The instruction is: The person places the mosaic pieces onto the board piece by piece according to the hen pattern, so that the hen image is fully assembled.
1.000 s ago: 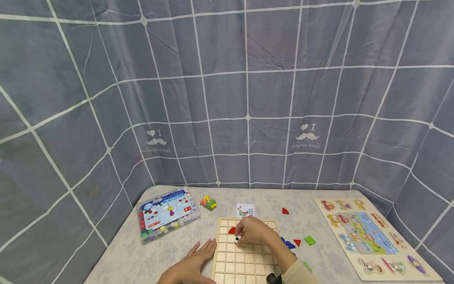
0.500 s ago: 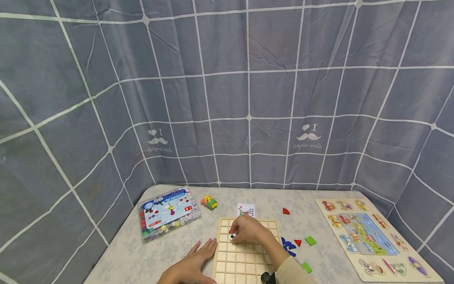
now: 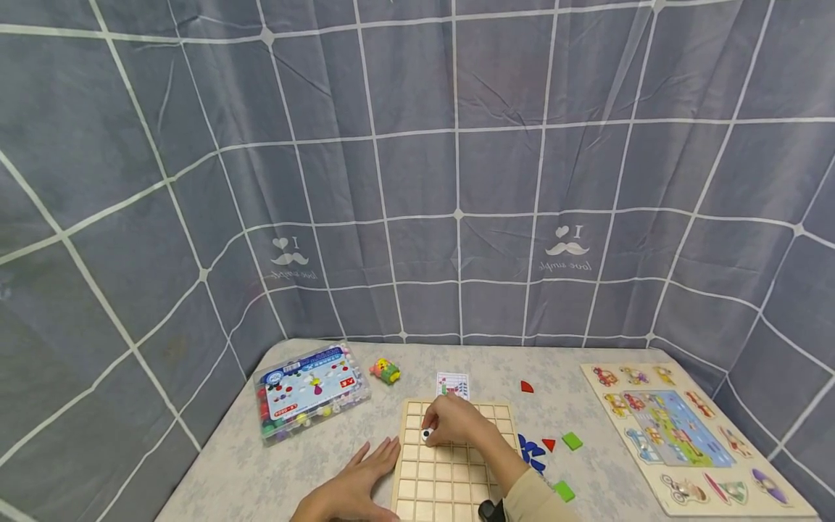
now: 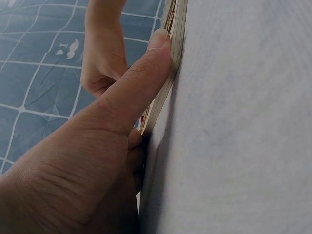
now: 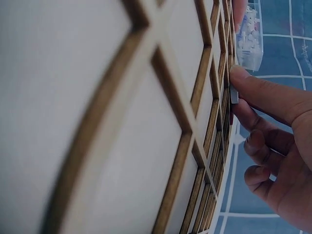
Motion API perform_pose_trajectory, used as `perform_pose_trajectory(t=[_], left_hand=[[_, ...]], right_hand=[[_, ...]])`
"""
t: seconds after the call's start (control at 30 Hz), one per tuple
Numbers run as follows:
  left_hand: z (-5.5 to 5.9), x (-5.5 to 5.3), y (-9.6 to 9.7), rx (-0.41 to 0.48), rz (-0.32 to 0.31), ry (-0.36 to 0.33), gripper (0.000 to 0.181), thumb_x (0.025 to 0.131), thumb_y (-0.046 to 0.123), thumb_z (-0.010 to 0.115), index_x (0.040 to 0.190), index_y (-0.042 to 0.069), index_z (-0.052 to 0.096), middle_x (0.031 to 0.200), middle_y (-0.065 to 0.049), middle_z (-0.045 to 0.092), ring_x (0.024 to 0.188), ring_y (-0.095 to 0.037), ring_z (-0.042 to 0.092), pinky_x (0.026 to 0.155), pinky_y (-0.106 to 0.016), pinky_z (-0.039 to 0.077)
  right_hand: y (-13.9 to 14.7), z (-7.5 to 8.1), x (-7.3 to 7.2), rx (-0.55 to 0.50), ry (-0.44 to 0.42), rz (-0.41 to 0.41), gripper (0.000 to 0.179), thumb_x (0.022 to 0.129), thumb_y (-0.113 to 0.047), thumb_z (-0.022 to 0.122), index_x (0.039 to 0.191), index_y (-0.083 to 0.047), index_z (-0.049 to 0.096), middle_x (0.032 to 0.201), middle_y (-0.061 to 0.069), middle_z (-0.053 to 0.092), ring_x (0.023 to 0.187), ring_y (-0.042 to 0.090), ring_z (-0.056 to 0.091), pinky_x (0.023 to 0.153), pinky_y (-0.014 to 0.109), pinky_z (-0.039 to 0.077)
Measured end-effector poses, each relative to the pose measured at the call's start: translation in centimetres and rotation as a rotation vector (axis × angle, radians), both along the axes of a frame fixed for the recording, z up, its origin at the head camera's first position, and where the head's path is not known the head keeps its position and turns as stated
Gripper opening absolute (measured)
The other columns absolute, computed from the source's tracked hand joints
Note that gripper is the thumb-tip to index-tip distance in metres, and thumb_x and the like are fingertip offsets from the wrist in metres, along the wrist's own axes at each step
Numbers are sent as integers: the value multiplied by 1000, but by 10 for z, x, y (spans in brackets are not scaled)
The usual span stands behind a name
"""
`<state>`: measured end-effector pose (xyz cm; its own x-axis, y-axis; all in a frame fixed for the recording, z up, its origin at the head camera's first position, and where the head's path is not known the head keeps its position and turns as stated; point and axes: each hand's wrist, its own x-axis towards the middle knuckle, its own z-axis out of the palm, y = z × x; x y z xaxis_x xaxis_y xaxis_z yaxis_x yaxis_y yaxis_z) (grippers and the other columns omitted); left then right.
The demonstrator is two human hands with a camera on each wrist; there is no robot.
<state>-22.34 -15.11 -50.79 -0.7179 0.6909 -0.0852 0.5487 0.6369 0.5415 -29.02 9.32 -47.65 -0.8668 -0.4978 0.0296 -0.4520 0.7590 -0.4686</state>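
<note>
My right hand (image 3: 450, 420) pinches a small white piece with a black dot (image 3: 427, 434) between thumb and index finger. It holds the piece at the upper left of a wooden grid board (image 3: 440, 491). In the right wrist view the white piece (image 5: 234, 95) touches the board's grid, the other fingers loosely curled. A dark red edge (image 5: 231, 115) shows just below it. My left hand (image 3: 352, 482) rests at the board's left side, fingers spread and fairly straight. The left wrist view shows its thumb (image 4: 141, 73) against the board's edge (image 4: 165, 90).
A pattern card (image 3: 453, 384) lies behind the board. To the right are blue pieces (image 3: 531, 451), red pieces (image 3: 549, 444), green squares (image 3: 572, 441) and a wooden picture puzzle (image 3: 701, 486). A bead box (image 3: 312, 391) and a small toy figure (image 3: 385, 371) lie back left.
My right hand has moved slightly left with the white piece, then stayed nearly still. The red quarter piece on the board is now covered in the head view. My left hand keeps its place.
</note>
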Motion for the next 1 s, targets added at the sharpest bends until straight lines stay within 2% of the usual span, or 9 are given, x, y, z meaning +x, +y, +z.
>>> perform_pose_trajectory(t=[0.23,0.7,1.0], left_hand=[[-1,-2,0,-18,9,-8,105,81,60,68,154,1,21,162,-16,19,152,-31,16,119,-61,10],[-1,-2,0,10,12,-28,104,81,60,69,154,2,20,163,-15,17,152,-30,14,119,-62,8],[-2,-2,1,5,9,-12,104,81,58,69,154,1,21,162,-17,20,151,-32,17,119,-63,10]], right_hand=[[-1,-1,1,-45,-35,12,15,70,-15,87,81,-14,76,68,-12,64,61,-2,50,59,16,45],[0,-1,1,-38,-14,18,15,71,-16,86,82,-14,76,67,-12,63,59,-2,48,57,15,43],[0,-3,1,-65,-12,20,17,69,-13,87,82,-12,77,66,-11,65,58,-3,50,56,15,44]])
